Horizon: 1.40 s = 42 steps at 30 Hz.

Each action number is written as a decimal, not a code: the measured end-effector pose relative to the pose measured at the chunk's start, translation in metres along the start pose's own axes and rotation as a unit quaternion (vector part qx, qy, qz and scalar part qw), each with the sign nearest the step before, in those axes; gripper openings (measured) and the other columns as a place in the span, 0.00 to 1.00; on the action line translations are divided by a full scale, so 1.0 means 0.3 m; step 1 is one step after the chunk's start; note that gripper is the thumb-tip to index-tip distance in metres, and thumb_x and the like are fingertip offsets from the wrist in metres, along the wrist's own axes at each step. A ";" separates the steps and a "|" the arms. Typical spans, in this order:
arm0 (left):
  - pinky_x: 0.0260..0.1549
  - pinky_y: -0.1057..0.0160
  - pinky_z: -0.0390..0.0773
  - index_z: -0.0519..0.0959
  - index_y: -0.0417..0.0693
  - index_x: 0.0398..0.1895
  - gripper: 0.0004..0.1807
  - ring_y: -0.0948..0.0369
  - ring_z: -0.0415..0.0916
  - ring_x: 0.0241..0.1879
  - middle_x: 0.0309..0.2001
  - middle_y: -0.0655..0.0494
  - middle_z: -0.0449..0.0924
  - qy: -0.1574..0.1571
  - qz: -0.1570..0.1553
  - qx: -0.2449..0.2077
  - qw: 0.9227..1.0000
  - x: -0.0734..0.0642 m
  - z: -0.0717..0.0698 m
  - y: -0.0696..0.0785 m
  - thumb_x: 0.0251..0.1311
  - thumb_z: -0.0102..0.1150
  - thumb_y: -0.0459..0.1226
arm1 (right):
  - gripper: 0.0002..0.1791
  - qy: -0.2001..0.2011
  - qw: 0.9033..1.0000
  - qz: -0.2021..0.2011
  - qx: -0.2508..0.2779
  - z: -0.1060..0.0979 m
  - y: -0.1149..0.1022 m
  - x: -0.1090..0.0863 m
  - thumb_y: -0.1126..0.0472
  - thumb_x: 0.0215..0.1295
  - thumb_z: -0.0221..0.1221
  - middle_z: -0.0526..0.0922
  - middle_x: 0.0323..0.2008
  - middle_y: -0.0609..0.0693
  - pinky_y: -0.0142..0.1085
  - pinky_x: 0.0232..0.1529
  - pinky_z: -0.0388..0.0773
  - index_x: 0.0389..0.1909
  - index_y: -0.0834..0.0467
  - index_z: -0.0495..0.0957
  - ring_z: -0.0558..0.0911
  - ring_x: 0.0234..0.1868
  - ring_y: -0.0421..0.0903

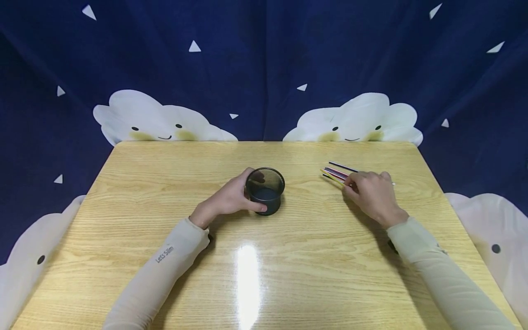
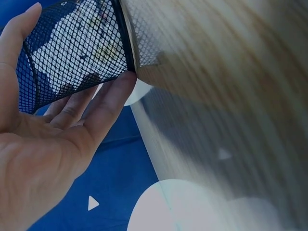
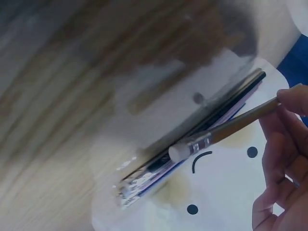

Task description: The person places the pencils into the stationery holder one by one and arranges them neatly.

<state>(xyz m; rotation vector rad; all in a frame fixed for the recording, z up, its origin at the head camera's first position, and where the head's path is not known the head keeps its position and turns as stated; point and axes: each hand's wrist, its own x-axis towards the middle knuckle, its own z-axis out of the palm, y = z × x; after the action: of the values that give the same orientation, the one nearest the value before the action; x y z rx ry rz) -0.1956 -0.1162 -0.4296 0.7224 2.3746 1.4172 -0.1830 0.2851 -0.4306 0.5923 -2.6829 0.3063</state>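
Near the table's middle stands a round black mesh pen cup (image 1: 275, 204), with only its dark bottom showing inside. My left hand (image 1: 236, 197) grips it from the left, thumb across the front and fingers behind; in the left wrist view, fingers curve along the mesh (image 2: 79, 53) down to the base rim. To the right, my right hand (image 1: 374, 195) pinches a yellow pencil (image 3: 236, 126) between thumb and fingers, its white eraser end pointing toward the camera in the right wrist view. Beside it on the table lie several thin pencils (image 3: 211, 118), dark and purplish, partly behind the held one.
The wood-grain table (image 1: 173, 169) is glossy, with a bright glare streak at the front middle. Behind it hangs a dark blue curtain (image 1: 264, 68) with white clouds and small triangles. One black pencil (image 1: 342, 166) lies slightly apart, farther back.
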 end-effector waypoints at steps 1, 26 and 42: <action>0.71 0.46 0.70 0.69 0.41 0.72 0.48 0.50 0.75 0.67 0.66 0.46 0.79 -0.001 0.001 -0.001 1.000 -0.001 0.000 -0.001 0.50 0.89 0.36 | 0.02 0.004 1.000 -0.001 0.002 -0.002 -0.004 0.003 0.64 0.64 0.70 0.84 0.25 0.48 0.52 0.32 0.65 0.33 0.57 0.87 0.82 0.27 0.53; 0.73 0.46 0.67 0.67 0.40 0.74 0.49 0.48 0.72 0.71 0.69 0.43 0.77 -0.014 -0.001 0.004 1.000 0.001 -0.008 -0.006 0.53 0.88 0.38 | 0.02 0.094 0.984 -0.004 0.153 -0.087 -0.190 0.132 0.64 0.66 0.73 0.87 0.27 0.45 0.37 0.31 0.72 0.36 0.58 0.89 0.80 0.26 0.43; 0.72 0.44 0.67 0.67 0.37 0.75 0.50 0.46 0.72 0.71 0.69 0.41 0.76 -0.013 0.000 -0.004 1.000 -0.001 -0.010 -0.006 0.52 0.88 0.38 | 0.03 0.122 0.962 0.013 0.245 -0.119 -0.326 0.246 0.64 0.68 0.70 0.88 0.28 0.49 0.30 0.33 0.69 0.39 0.60 0.90 0.80 0.26 0.43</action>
<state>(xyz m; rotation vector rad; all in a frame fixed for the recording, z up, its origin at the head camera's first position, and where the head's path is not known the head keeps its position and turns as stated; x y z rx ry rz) -0.1973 -0.1194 -0.4298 0.7353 2.3489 1.4079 -0.1910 0.1819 -0.3559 0.6096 -2.3771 1.0000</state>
